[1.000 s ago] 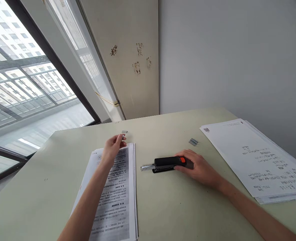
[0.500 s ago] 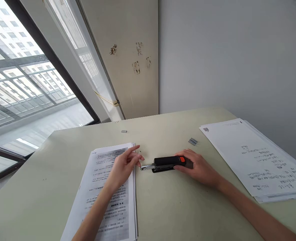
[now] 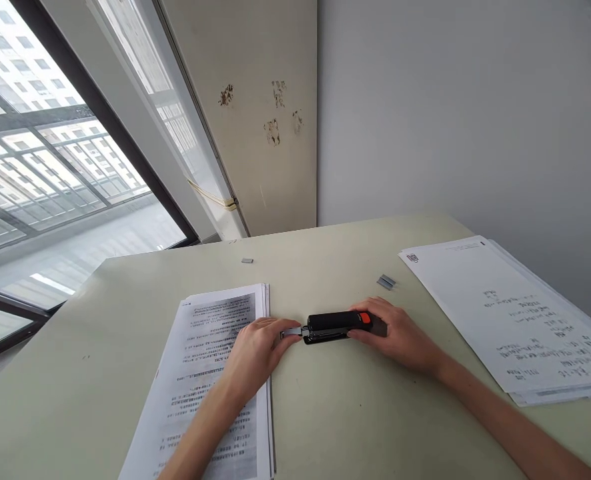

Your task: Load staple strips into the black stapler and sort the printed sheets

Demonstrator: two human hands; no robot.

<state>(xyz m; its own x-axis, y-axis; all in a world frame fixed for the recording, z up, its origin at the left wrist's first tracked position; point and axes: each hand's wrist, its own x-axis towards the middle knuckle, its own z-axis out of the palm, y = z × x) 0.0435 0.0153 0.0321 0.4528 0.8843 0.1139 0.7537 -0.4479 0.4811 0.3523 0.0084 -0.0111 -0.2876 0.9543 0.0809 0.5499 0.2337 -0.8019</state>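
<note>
A black stapler [image 3: 331, 326] with an orange button lies on the pale green table [image 3: 325, 413], its metal staple tray sticking out to the left. My right hand [image 3: 396, 335] rests on the stapler's right end, fingers curled over it. My left hand [image 3: 261, 347] lies over the edge of a printed paper stack [image 3: 210, 373], with its fingertips pinched at the tip of the metal tray. A small staple strip [image 3: 247, 261] sits on the table beyond the stack.
A second pile of printed sheets [image 3: 505, 313] lies at the right. Loose staple strips [image 3: 386, 282] rest between that pile and the stapler. A large window is at the left, a wall behind the table.
My left hand has come from the far staple strip, down and right across the paper stack, to the stapler's protruding tray. My right hand and the stapler have stayed put.
</note>
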